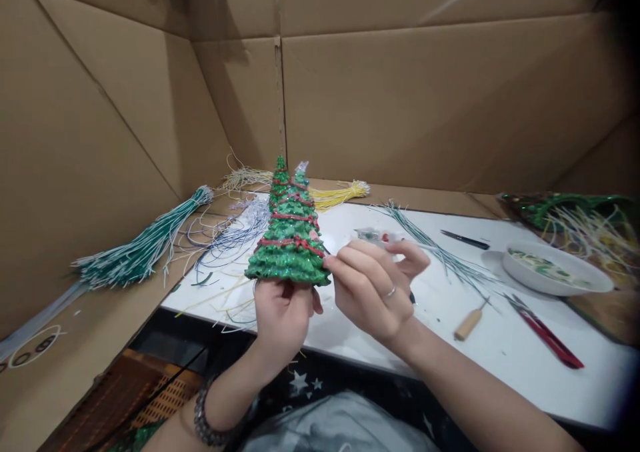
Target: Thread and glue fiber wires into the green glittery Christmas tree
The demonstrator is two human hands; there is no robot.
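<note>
A small green glittery Christmas tree (291, 233) with red garland bands stands upright in the middle of the view. My left hand (283, 313) grips it from below at its base. My right hand (374, 284), with a ring on one finger, is beside the tree's lower right edge, fingertips pinched at the red band and touching the tree. A small clear item with a red spot (373, 237) sits at the top of that hand's fingers.
A white table (500, 345) carries green wires (440, 252), a wooden-handled awl (469, 323), red-handled pliers (547, 335), a black tool (465, 240) and a white bowl (555, 270). Bundles of green-white (143, 245), blue-white (235, 235) and yellow wires (340, 194) lie left, inside cardboard walls.
</note>
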